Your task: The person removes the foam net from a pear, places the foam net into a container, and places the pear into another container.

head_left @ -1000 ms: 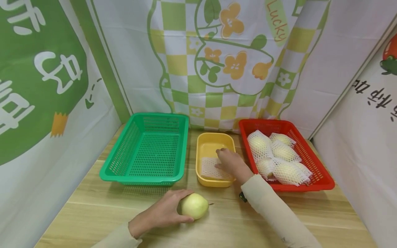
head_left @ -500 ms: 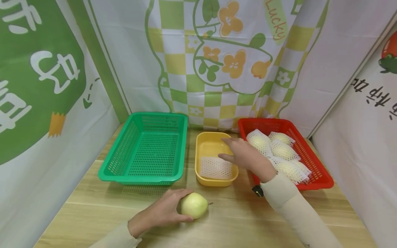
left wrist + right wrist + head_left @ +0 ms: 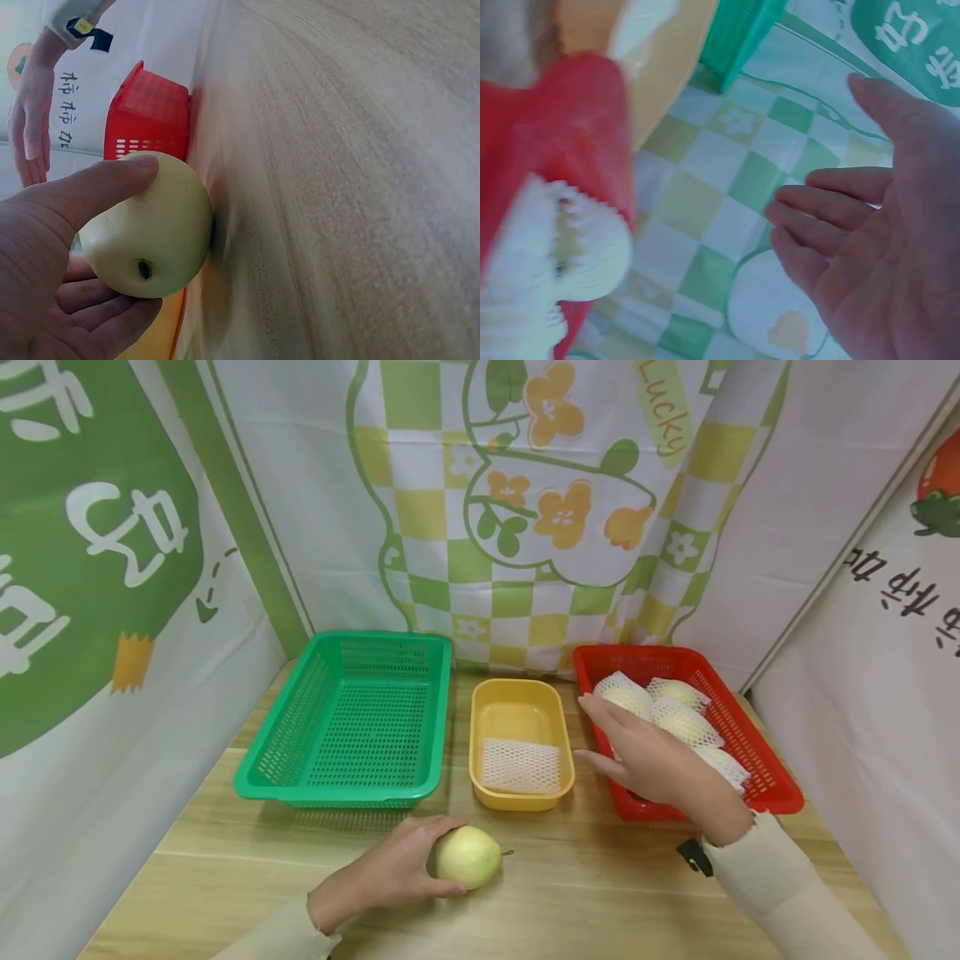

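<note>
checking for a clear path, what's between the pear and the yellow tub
Just bare tabletop: in the head view, nothing stands between the pear and the yellow tub.

Head view from above, facing forward and down; wrist views close, tilted; red basket (image 3: 780, 797) in all three

Head view: illumination is bright and diffuse. Soft shadows lie on the bench (image 3: 600, 910), including below the green basket (image 3: 337, 793). Left wrist view: dimmer; a soft shadow falls right of the pear (image 3: 169, 214), with pale sheen at frame right. Right wrist view: bluish, hazy; the red basket (image 3: 585, 97), at left, is blurred.
</note>
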`<state>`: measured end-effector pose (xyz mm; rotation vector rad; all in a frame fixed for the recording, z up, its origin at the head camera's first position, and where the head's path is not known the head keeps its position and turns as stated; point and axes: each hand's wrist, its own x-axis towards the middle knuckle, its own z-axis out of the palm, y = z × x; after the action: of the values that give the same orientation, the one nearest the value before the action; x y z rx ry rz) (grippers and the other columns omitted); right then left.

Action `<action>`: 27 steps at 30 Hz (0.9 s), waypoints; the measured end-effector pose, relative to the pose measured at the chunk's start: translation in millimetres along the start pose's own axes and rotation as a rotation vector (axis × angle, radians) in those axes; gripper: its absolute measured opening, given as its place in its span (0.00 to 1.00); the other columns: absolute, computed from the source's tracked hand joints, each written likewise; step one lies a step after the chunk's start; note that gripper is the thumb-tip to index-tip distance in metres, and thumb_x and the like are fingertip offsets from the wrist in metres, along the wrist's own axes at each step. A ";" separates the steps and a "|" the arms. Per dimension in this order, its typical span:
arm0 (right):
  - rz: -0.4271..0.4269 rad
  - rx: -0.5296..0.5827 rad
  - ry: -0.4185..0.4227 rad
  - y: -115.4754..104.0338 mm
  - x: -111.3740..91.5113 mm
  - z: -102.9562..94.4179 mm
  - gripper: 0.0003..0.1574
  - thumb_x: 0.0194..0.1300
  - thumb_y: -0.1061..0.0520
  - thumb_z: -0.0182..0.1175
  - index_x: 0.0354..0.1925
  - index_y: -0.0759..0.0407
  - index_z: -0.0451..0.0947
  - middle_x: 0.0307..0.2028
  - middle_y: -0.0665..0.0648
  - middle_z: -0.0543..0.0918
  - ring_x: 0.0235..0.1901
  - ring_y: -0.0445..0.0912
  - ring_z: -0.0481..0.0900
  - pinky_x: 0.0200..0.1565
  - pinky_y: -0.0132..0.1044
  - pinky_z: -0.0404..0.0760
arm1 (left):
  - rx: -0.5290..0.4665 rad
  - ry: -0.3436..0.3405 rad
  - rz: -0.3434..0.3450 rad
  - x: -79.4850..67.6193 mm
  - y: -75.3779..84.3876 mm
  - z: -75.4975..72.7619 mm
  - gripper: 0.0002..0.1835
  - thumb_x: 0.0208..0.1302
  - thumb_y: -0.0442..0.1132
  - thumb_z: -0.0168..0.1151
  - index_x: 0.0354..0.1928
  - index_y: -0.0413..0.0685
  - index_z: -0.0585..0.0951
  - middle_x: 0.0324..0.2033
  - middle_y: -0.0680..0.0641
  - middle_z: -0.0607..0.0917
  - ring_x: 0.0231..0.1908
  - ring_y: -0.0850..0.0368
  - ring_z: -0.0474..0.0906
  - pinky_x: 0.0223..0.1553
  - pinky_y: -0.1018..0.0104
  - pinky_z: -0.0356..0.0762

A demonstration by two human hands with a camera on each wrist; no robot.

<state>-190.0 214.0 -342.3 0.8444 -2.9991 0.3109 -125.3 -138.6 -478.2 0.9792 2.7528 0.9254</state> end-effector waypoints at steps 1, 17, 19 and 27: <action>-0.006 -0.010 0.000 2.4 -4.0 3.4 0.53 0.75 0.38 0.63 0.83 0.60 0.54 0.80 0.65 0.65 0.77 0.62 0.67 0.71 0.61 0.75 | 0.004 -0.001 -0.002 0.0 0.1 -0.2 0.41 0.54 0.52 0.83 0.66 0.38 0.78 0.59 0.44 0.88 0.57 0.47 0.86 0.57 0.53 0.87; -0.114 -0.169 0.082 41.3 -32.1 82.5 0.57 0.74 0.32 0.61 0.83 0.62 0.53 0.83 0.63 0.57 0.81 0.59 0.59 0.77 0.56 0.69 | 0.028 -0.015 0.008 2.3 0.7 -2.0 0.41 0.52 0.50 0.83 0.65 0.41 0.78 0.54 0.48 0.87 0.51 0.54 0.85 0.50 0.63 0.86; -0.108 -0.176 0.085 42.5 -32.8 88.1 0.57 0.74 0.32 0.60 0.83 0.62 0.52 0.84 0.62 0.57 0.82 0.58 0.59 0.77 0.55 0.69 | 0.043 -0.026 0.011 3.7 1.3 -1.7 0.41 0.52 0.50 0.83 0.66 0.41 0.78 0.55 0.48 0.87 0.52 0.54 0.84 0.49 0.63 0.86; -0.101 -0.202 0.123 42.9 -35.1 96.8 0.57 0.74 0.32 0.60 0.83 0.63 0.54 0.83 0.62 0.58 0.81 0.58 0.60 0.77 0.54 0.69 | 0.165 -0.092 0.009 12.4 11.9 -4.4 0.46 0.49 0.52 0.81 0.70 0.41 0.75 0.63 0.42 0.82 0.55 0.47 0.84 0.52 0.55 0.87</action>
<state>-178.0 249.3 -447.5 0.9158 -2.8025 0.0546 -129.8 -126.1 -466.3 1.0307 2.7840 0.6448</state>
